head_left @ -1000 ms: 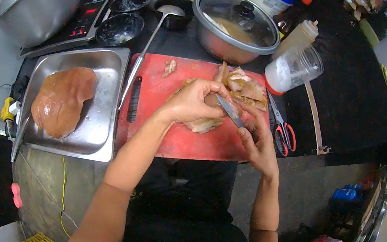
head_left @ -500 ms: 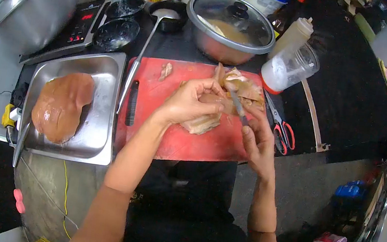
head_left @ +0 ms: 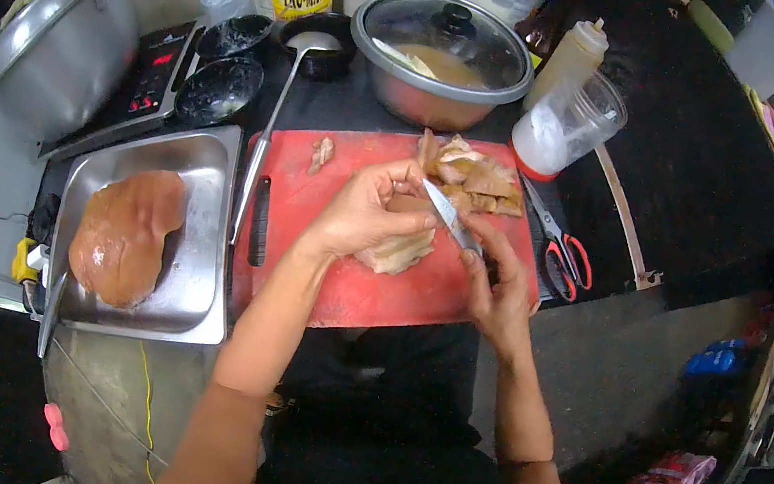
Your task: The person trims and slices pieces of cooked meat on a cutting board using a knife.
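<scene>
My left hand (head_left: 367, 210) pinches a brownish piece of meat (head_left: 410, 204) above the red cutting board (head_left: 300, 279). My right hand (head_left: 499, 285) grips a small knife (head_left: 447, 213), its blade pointing up and left beside that piece. Pale meat (head_left: 398, 252) lies on the board just below my left hand. At the board's upper right is a pile of cut pieces (head_left: 483, 178), and a small scrap (head_left: 322, 156) sits at the upper left. A large brown piece of meat (head_left: 127, 236) rests in the metal tray (head_left: 194, 288) on the left.
Red-handled scissors (head_left: 566, 260) lie right of the board, near a tilted clear container (head_left: 566, 134) and a squeeze bottle (head_left: 569, 63). Behind the board stands a lidded bowl (head_left: 432, 87). A long ladle (head_left: 263, 141) lies between tray and board. A pot (head_left: 65, 39) stands upper left.
The knife blade has swung back from a steeper angle and now lies flatter across the fingers. The whole view has shifted slightly, with the table items appearing further left. Both hands keep their holds.
</scene>
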`<state>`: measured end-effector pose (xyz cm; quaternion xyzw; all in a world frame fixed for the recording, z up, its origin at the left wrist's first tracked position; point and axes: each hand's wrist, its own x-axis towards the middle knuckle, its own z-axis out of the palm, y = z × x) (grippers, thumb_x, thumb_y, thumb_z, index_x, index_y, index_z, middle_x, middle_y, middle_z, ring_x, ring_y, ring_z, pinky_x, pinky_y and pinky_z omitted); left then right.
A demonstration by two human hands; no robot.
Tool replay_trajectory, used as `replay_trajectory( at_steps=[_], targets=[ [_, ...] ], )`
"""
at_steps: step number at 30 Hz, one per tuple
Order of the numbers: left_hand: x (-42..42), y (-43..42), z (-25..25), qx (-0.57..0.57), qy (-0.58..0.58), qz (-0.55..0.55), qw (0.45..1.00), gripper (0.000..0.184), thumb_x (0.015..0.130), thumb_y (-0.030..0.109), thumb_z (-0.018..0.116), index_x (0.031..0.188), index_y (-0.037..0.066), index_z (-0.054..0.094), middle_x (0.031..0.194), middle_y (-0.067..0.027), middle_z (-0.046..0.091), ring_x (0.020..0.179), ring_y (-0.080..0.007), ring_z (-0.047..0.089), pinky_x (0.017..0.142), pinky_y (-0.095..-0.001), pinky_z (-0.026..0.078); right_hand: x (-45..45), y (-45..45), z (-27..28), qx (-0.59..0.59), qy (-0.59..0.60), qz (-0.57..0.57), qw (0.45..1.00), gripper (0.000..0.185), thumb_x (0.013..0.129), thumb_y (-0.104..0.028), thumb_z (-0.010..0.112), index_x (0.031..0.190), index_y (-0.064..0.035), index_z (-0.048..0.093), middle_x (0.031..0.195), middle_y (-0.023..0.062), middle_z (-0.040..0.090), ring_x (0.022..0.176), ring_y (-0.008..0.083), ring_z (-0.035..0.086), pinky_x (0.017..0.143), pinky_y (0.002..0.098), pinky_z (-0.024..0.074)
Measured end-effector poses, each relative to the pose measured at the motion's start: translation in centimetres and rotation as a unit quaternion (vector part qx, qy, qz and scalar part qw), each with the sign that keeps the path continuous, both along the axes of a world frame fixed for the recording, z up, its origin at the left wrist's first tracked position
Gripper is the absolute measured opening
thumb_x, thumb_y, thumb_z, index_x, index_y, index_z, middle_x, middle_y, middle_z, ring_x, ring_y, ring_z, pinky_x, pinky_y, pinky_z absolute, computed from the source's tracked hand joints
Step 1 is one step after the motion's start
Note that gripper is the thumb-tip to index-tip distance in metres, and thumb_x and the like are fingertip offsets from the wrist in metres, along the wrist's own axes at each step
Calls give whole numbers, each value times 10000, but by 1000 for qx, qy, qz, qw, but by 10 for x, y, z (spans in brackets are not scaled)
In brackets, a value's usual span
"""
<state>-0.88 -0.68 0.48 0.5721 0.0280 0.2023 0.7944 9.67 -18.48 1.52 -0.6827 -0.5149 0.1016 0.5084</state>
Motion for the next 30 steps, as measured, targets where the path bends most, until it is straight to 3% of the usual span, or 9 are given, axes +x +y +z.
replay_trajectory(
  at_steps=[4,7,12,14,15,18,21,27,30],
  targets=[
    [-1,2,0,-18,6,3,1000,204,795,21,709,906,70,546,849,-29,662,743,-65,612,652,-208,488,14,3,-6,95,19,-51,994,336,893,20,509,1227,-3,540,1215,133,584,1124,214,559,963,321,413],
    [-2,2,4,-23,30,14,999,174,802,37,707,870,71,551,816,-29,660,699,-56,599,615,-196,471,13,-3,0,61,142,-54,986,333,918,12,480,1249,2,515,1229,110,563,1126,182,537,969,303,394],
    [-1,3,1,-39,22,47,998,197,805,35,702,926,59,549,792,-24,655,678,-59,591,612,-192,469,-1,-6,2,26,191,-27,981,376,933,-26,489,1308,-31,457,937,29,555,819,82,502,753,229,402],
    [1,-2,6,-74,18,63,995,304,808,28,694,1063,53,530,803,-20,649,696,-67,594,618,-194,476,-10,-9,7,-4,201,-8,980,393,938,-42,493,1327,-48,436,779,-21,489,686,49,415,636,199,351],
    [1,-4,8,-91,15,70,993,364,810,24,690,1131,50,520,809,-19,646,706,-70,595,620,-196,479,-15,-5,4,22,212,4,977,407,947,-72,496,1345,-66,411,683,-66,360,628,42,314,573,197,263],
    [1,1,5,-93,-26,33,995,574,814,15,686,1316,70,413,951,-76,668,830,-114,633,689,-236,523,-16,-3,-1,33,217,18,976,405,955,-99,493,1349,-71,405,689,-67,391,623,33,336,562,188,270],
    [-1,6,5,-95,-2,32,995,632,815,13,680,1368,88,383,972,-73,663,846,-104,630,697,-226,527,-19,-2,3,46,252,22,966,403,959,-118,493,1350,-78,406,688,-75,396,611,20,334,536,184,255],
    [-1,3,6,-95,-12,19,995,512,845,26,644,1320,49,455,987,-55,652,839,-84,624,667,-191,512,-21,-1,2,54,271,5,961,400,955,-115,499,1346,-78,422,667,-89,364,596,15,302,526,186,227],
    [0,2,7,-63,57,44,995,361,865,18,607,1221,-4,549,1001,-65,651,838,-87,622,691,-209,521,-16,-4,-2,13,222,9,975,420,937,-68,505,1349,-58,422,781,-23,511,703,58,476,608,206,375]
  ],
)
